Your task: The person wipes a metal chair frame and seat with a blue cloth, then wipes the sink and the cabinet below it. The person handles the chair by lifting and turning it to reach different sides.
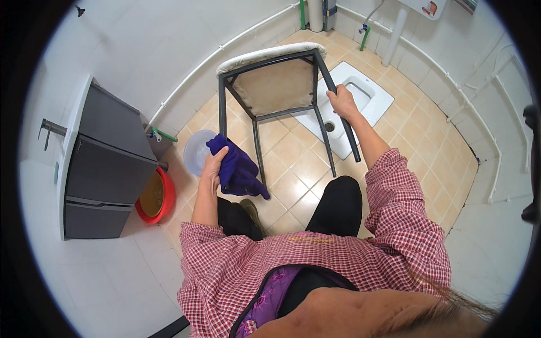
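Note:
A stool (277, 86) with a dark metal frame and a pale padded seat is tipped, its underside and legs facing me. My right hand (343, 101) grips one leg on the right. On the left, my left hand (214, 162) holds a purple-blue cloth (240, 169) against another leg; the cloth's end hangs down beside it and hides the lower part of that leg. Just behind my left hand, a translucent plastic basin (195, 153) stands on the tiled floor, partly covered by the cloth.
A white squat toilet (382, 101) is set in the floor at the right, behind the stool leg. A grey vanity cabinet (114, 169) with a tap (54, 126) stands at the left, beside a red basin (170, 198). White pipes (192, 74) run along the walls.

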`<move>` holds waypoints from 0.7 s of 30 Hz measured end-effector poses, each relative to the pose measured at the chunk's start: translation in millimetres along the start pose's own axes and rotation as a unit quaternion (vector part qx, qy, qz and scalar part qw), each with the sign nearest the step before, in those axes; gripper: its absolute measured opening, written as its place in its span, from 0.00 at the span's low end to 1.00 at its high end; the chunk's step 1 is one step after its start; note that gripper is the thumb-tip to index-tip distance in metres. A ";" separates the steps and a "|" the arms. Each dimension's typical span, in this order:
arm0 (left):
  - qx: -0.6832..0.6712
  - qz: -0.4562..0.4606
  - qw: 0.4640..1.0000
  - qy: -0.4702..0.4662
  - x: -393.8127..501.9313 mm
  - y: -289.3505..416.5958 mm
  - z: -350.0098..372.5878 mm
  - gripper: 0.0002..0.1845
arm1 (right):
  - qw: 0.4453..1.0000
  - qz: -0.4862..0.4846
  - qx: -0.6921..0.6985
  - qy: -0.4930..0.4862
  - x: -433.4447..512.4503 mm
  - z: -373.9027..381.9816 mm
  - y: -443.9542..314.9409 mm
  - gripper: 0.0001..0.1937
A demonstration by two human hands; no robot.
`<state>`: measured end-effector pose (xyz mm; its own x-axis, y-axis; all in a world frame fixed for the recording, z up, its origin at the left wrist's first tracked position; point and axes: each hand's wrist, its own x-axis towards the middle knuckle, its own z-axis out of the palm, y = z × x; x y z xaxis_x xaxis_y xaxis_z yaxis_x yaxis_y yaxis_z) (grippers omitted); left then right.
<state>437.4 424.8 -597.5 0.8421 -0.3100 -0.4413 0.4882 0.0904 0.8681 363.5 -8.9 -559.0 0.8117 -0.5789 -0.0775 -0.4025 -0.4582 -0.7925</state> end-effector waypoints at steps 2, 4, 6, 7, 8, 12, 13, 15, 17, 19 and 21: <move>-0.118 -0.045 0.992 -0.027 -10.6 -14.8 -0.6 0.15 | 1.000 -0.010 0.010 0.018 -7.4 -4.8 -1.9 0.19; -0.226 -0.059 0.970 -0.070 -23.5 -30.4 0.3 0.13 | 1.000 0.007 0.024 0.015 -13.8 -8.7 -1.5 0.19; -0.280 -0.073 0.954 -0.082 -34.6 -38.3 2.8 0.12 | 0.999 -0.005 0.037 0.006 -18.8 -11.1 2.8 0.20; -0.287 -0.041 0.954 -0.072 -39.3 -37.7 6.0 0.12 | 0.999 -0.002 0.045 0.001 -20.2 -11.8 6.7 0.20; -0.275 -0.012 0.958 -0.081 -40.8 -31.6 7.8 0.12 | 0.999 0.001 0.053 -0.004 -22.1 -11.8 11.6 0.20; -0.191 0.093 0.972 -0.096 -42.7 12.2 29.9 0.11 | 0.992 0.041 0.118 0.000 -23.7 -9.0 41.5 0.19; -0.169 0.124 0.972 -0.104 -47.0 21.9 42.2 0.12 | 0.991 0.058 0.117 0.008 -24.8 -12.0 50.5 0.18; -0.131 0.130 0.978 -0.099 -50.5 38.1 66.3 0.12 | 0.990 0.049 0.130 -0.001 -24.1 -14.3 65.1 0.18; -0.125 0.107 0.980 -0.115 -59.0 48.0 92.4 0.12 | 0.995 0.068 0.078 0.007 -26.0 -21.1 71.9 0.19; -0.131 0.106 0.978 -0.123 -68.1 49.4 119.0 0.11 | 0.960 -0.028 -0.255 0.110 -29.4 -25.2 62.8 0.20; -0.129 0.111 0.974 -0.152 -79.8 45.2 150.6 0.11 | 0.918 -0.103 -0.339 0.179 -39.2 -28.9 40.5 0.19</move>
<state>357.8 311.1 -488.7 0.8458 -0.5180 -0.1273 0.3764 0.4104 0.8306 303.2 -24.2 -570.5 0.7584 -0.5613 0.3315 -0.5252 -0.8273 -0.1992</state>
